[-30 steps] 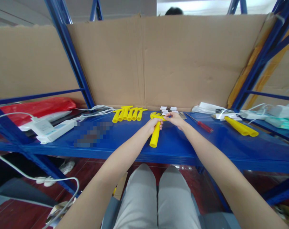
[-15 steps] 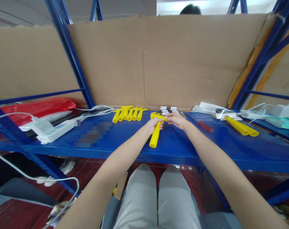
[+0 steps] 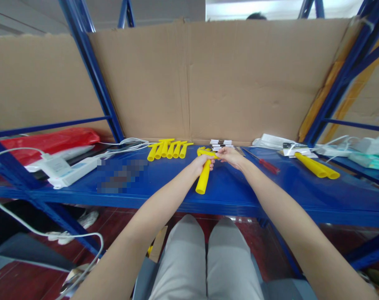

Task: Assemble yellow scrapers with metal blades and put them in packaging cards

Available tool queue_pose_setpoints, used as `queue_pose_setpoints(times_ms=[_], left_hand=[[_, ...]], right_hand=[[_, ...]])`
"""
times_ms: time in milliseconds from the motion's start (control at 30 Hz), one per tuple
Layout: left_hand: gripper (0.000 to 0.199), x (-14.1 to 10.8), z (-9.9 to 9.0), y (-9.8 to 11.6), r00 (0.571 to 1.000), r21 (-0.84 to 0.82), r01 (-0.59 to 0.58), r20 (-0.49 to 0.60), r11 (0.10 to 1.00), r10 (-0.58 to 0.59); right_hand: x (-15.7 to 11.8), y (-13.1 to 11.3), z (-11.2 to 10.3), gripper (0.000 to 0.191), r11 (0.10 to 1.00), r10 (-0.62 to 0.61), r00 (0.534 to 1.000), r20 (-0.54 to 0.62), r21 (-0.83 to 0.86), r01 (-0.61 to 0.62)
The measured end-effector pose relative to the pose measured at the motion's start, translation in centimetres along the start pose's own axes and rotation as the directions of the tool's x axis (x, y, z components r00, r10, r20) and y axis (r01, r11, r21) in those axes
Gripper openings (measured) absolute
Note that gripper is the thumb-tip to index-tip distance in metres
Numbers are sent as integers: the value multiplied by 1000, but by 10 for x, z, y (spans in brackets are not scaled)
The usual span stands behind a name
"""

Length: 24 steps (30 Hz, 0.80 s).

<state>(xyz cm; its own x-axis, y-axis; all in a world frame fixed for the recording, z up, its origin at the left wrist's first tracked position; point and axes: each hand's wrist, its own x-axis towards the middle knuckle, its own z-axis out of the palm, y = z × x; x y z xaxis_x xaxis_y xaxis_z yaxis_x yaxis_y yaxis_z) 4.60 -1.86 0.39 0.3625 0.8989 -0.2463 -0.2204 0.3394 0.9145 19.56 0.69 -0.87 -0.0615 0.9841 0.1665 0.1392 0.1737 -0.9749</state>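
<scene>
My left hand [image 3: 202, 163] is wrapped round the upper handle of a yellow T-shaped plastic tool [image 3: 203, 180]. Its hollow, round handle points towards me and its crosspiece lies at the far end. At the right end of the crosspiece, the fingers of my right hand [image 3: 228, 156] are closed in a pinch. Whether a small part is between those fingertips I cannot tell. Just behind my right hand are small stacked white and black pieces [image 3: 220, 143]. Several like yellow tools [image 3: 166, 150] lie in a row further left.
On the blue shelf [image 3: 239, 187], a red-handled screwdriver [image 3: 268, 166] lies right of my hands. Two yellow tubes [image 3: 317, 166] are further right. To the left are a white power strip [image 3: 73, 171], cables and a red bag [image 3: 52, 143]. A cardboard sheet [image 3: 189, 83] closes the back.
My hands and the yellow tool are almost unmoved; the right fingers shift slightly at the crosspiece. Behind the cardboard, the top of a person's head has sunk lower and moved a little right.
</scene>
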Motion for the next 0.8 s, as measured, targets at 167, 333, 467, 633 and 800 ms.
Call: queue_pose_setpoints(times_ms=[167, 333, 467, 633, 800], left_hand=[[14, 2, -2, -1, 1000, 9, 3, -9, 1000, -3], [11, 3, -3, 0, 1000, -11, 15, -1, 1000, -15], [11, 0, -1, 2, 1000, -18, 17, 3, 1000, -17], [15, -3, 1, 2, 1000, -10, 6, -9, 1000, -6], [11, 0, -1, 0, 1000, -15, 1, 31, 1000, -1]], right_hand=[[0, 0, 0, 16, 990, -75, 996, 58, -115, 81], [1, 2, 0, 15, 973, -124, 992, 4, -198, 122], [1, 1, -1, 19, 987, -90, 996, 8, -134, 90], [-2, -3, 1, 18, 999, 45, 999, -9, -3, -45], [-2, -5, 1, 25, 972, 173, 985, 10, 159, -172]])
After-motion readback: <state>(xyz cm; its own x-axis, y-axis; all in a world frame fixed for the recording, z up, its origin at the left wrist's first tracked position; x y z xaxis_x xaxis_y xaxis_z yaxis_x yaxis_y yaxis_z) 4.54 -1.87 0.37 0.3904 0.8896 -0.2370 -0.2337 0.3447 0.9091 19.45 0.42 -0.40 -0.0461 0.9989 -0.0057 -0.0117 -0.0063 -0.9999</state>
